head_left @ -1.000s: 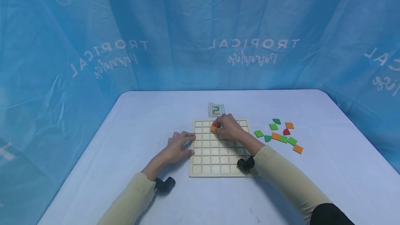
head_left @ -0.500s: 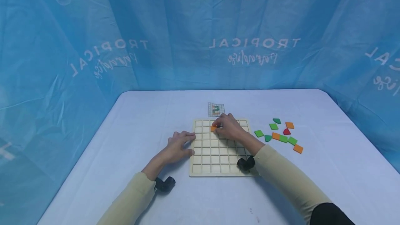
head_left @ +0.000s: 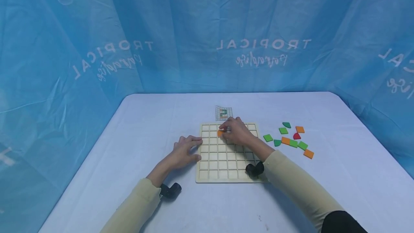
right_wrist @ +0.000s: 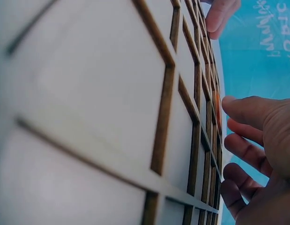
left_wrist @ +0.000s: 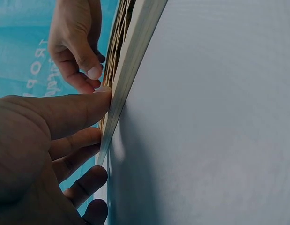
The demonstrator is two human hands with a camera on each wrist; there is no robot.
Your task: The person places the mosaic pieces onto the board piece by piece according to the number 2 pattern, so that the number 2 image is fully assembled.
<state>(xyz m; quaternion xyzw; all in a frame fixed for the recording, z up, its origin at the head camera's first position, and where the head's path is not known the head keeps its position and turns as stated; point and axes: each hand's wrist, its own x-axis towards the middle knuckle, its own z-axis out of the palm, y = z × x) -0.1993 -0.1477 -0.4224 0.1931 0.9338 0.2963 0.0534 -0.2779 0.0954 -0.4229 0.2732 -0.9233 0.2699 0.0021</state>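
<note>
An orange square tile [head_left: 220,133] lies in a cell of the pale wooden grid board [head_left: 223,176], near the far left corner. My right hand [head_left: 237,131] hovers over the board around this tile; in the right wrist view the thumb tip is right at the orange tile [right_wrist: 217,110], and the other fingers are loosely bent and apart. On the board's left side, my left hand [head_left: 185,152] rests its thumb and fingertips against the edge. The left wrist view shows the left thumb [left_wrist: 79,112] pressing the board's side [left_wrist: 130,65], fingers spread below.
Several loose tiles lie right of the board, among them a green square [head_left: 267,138], an orange square [head_left: 308,154] and a red rounded piece [head_left: 297,136]. A small patterned grid card [head_left: 224,113] lies behind the board. Blue curtain [head_left: 207,46] surrounds the white table [head_left: 155,118].
The orange tile has shifted very slightly left into its cell, and the right fingertips have lifted a little from it. The left hand and the board stay in place.
</note>
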